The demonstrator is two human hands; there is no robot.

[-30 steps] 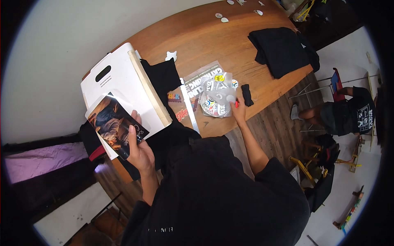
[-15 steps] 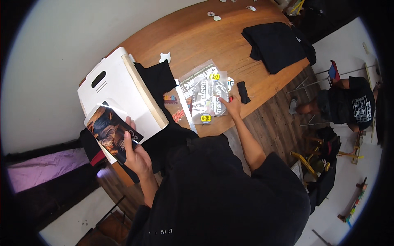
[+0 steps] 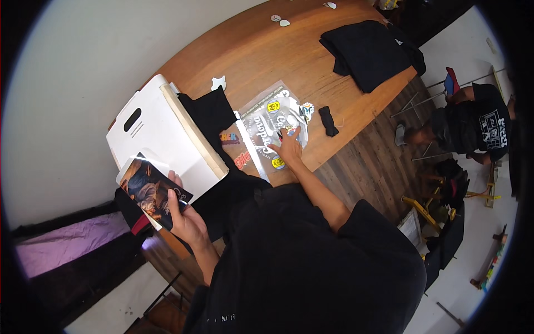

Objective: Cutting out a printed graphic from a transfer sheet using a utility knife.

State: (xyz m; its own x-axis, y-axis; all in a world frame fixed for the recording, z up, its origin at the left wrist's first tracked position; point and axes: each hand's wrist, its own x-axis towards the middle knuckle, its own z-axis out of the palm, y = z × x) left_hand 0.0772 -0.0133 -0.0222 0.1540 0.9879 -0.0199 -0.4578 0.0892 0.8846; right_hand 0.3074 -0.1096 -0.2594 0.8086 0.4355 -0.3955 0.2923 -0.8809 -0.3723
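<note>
My left hand (image 3: 188,221) is closed on a printed transfer film (image 3: 149,188) with a dark, painting-like picture and a clear border, thumb on top. It is held over the near end of a white press-like box (image 3: 158,125) with a dark oval slot. My right hand (image 3: 290,149) lies on clear transfer films (image 3: 260,131) with white lettering and yellow emblems, its fingers spread. A small colourful patch shows by the fingertips; its kind is unclear. Black fabric (image 3: 214,106) lies under and beside the box. A rolled black cloth (image 3: 329,121) sits right of the films.
Folded black garments (image 3: 367,54) lie at the far right of the wooden table (image 3: 250,55). White cut-out pieces (image 3: 218,83) are scattered on it. To the right, another person (image 3: 481,119) in dark clothes stands by a metal stand. Yellow-legged equipment (image 3: 420,209) stands on the floor.
My right hand has moved left from the films' right edge onto their middle, and the top film has shifted. My left hand still holds the printed film.
</note>
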